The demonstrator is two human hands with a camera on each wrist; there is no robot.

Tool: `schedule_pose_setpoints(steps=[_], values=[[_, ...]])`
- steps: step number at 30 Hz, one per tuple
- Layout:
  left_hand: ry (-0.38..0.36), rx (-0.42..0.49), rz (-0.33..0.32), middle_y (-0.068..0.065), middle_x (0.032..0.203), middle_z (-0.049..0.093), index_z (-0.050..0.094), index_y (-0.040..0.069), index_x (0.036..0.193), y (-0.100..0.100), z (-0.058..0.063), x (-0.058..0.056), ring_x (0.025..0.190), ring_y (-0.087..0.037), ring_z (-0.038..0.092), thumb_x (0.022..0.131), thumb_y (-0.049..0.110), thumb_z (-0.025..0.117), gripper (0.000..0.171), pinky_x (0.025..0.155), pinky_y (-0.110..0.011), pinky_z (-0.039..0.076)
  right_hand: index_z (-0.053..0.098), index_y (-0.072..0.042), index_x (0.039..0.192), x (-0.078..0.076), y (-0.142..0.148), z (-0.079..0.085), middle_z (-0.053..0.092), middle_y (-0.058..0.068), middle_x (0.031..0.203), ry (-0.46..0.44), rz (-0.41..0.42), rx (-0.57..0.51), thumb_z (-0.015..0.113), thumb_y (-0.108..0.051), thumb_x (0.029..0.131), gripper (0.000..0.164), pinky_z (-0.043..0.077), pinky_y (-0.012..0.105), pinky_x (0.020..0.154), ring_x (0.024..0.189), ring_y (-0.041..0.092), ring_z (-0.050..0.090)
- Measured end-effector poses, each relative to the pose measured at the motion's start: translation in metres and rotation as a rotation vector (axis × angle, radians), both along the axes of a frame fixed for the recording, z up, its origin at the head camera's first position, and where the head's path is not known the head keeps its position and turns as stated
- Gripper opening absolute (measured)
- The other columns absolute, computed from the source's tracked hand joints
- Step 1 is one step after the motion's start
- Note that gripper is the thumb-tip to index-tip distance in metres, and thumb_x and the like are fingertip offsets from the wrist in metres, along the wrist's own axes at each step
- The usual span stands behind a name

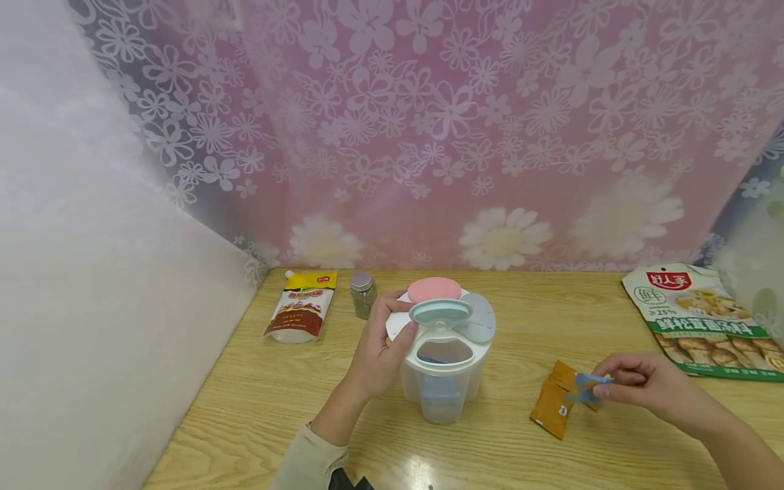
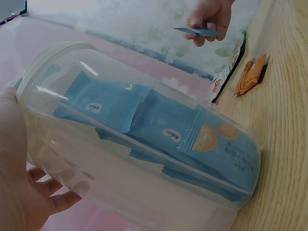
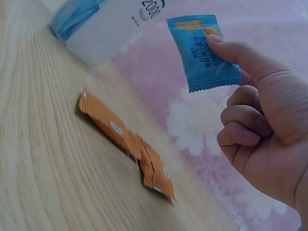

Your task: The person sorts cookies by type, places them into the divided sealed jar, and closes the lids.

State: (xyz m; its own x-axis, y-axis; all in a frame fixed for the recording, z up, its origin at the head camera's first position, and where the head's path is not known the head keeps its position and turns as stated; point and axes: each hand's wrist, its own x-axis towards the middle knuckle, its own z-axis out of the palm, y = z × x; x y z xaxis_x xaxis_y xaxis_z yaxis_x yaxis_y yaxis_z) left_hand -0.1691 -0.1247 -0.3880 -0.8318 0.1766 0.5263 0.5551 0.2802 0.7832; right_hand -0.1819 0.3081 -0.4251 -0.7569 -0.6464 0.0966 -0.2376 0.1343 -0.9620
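A clear plastic storage container [image 1: 442, 401] stands upright on the table, with a pink lid [image 1: 434, 290] and a grey-blue lid [image 1: 479, 318] down. Its pale green lid [image 1: 441, 312] is flipped up, baring the front compartment's opening. My left hand [image 1: 372, 354] grips the container's top at the left, thumb near the raised lid. Through the wall in the left wrist view, several blue snack packets [image 2: 166, 127] lie stacked in that compartment. To the right, my right hand [image 3: 269, 120] pinches another blue snack packet [image 3: 204, 55] between thumb and forefinger, above orange packets [image 1: 551, 405].
Behind the container to the left are a small glass jar [image 1: 364, 299] with a purple cap and a spouted pouch [image 1: 300, 306]. A large green-and-white food bag [image 1: 704, 323] lies at the right. A flowered pink curtain [image 1: 392, 170] hangs along the table's back edge.
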Motion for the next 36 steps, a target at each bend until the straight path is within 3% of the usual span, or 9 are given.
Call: schedule_pose_setpoints(steps=[11, 15, 25, 36], values=[[0.016, 0.009, 0.001, -0.012, 0.145, 0.047, 0.051, 0.008, 0.119, -0.003, 0.001, 0.002, 0.138, -0.028, 0.047, 0.096, 0.014, 0.053, 0.023, 0.111, -0.047, 0.042, 0.065, -0.003, 0.108, 0.009, -0.033, 0.021, 0.017, 0.004, 0.067, 0.04, -0.204, 0.021, 0.054, 0.007, 0.097, 0.019, 0.036, 0.031, 0.054, 0.058, 0.026, 0.021], [0.02, 0.016, -0.015, -0.013, 0.145, 0.047, 0.051, 0.008, 0.119, -0.002, 0.0, 0.001, 0.139, -0.028, 0.046, 0.097, 0.014, 0.053, 0.023, 0.112, -0.045, 0.042, 0.066, -0.006, 0.107, 0.01, -0.042, 0.028, 0.019, 0.004, 0.068, 0.039, -0.197, -0.05, 0.052, 0.009, 0.097, 0.023, 0.034, 0.033, 0.056, 0.061, 0.026, 0.024], [0.01, 0.022, -0.021, -0.013, 0.146, 0.046, 0.05, 0.006, 0.118, -0.001, 0.0, 0.0, 0.139, -0.028, 0.046, 0.096, 0.015, 0.053, 0.024, 0.111, -0.049, 0.041, 0.066, -0.003, 0.108, 0.007, -0.072, 0.044, 0.023, 0.003, 0.071, 0.063, -0.123, -0.344, 0.041, 0.018, 0.097, 0.035, 0.022, 0.034, 0.053, 0.06, 0.021, 0.021], [0.006, 0.026, -0.022, -0.011, 0.144, 0.047, 0.051, 0.007, 0.118, -0.001, -0.001, -0.002, 0.139, -0.027, 0.046, 0.096, 0.016, 0.054, 0.024, 0.112, -0.047, 0.041, 0.07, -0.007, 0.106, 0.009, -0.117, 0.065, 0.024, 0.002, 0.07, 0.102, -0.143, -0.405, 0.046, 0.017, 0.095, 0.036, 0.022, 0.033, 0.054, 0.062, 0.019, 0.023]])
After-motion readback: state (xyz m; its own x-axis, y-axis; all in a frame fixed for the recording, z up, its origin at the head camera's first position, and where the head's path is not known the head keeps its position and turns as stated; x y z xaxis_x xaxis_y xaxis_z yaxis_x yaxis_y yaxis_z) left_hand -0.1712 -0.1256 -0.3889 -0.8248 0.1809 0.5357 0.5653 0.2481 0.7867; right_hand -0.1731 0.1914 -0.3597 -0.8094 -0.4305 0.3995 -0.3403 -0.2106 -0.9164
